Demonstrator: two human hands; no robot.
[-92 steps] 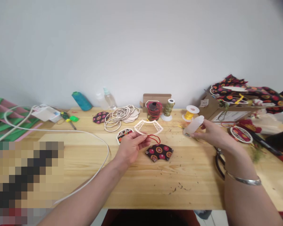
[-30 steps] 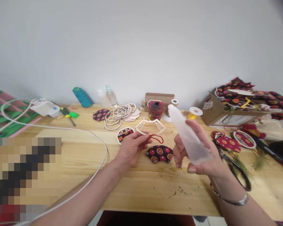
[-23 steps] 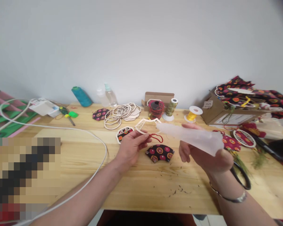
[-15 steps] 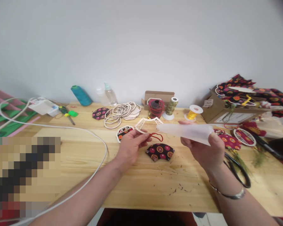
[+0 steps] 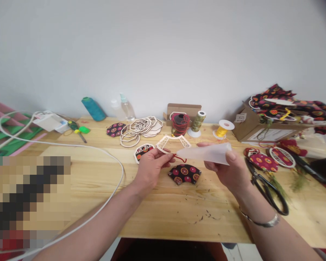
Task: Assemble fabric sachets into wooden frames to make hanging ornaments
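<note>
My left hand (image 5: 149, 169) is closed, pinching a fan-shaped wooden lattice frame (image 5: 183, 142) by its lower left part. A red cord (image 5: 183, 159) hangs at its fingertips. My right hand (image 5: 235, 172) is wrapped around a translucent white squeeze bottle (image 5: 209, 153) with a tapered tip. The bottle lies nearly level, its tip pointing left and close to the red cord and my left fingers; I cannot tell whether it touches. Just below, a fan-shaped black patterned fabric piece (image 5: 184, 174) rests on the table. A rounded framed fabric piece (image 5: 143, 152) is partly hidden behind my left hand.
Several wooden frames (image 5: 142, 127) lie stacked at the back. Thread spools stand along the wall: teal (image 5: 93, 109), red (image 5: 180, 125), green (image 5: 198, 121), yellow (image 5: 223, 129). Black scissors (image 5: 271, 194) lie beside my right wrist, near a fabric-filled cardboard box (image 5: 247, 125). A white cable (image 5: 121, 174) crosses the left side.
My right hand has moved left and slightly down with the bottle, bringing its tip to the red cord near my left fingers. More of the scissors shows. My left hand stays almost still.
</note>
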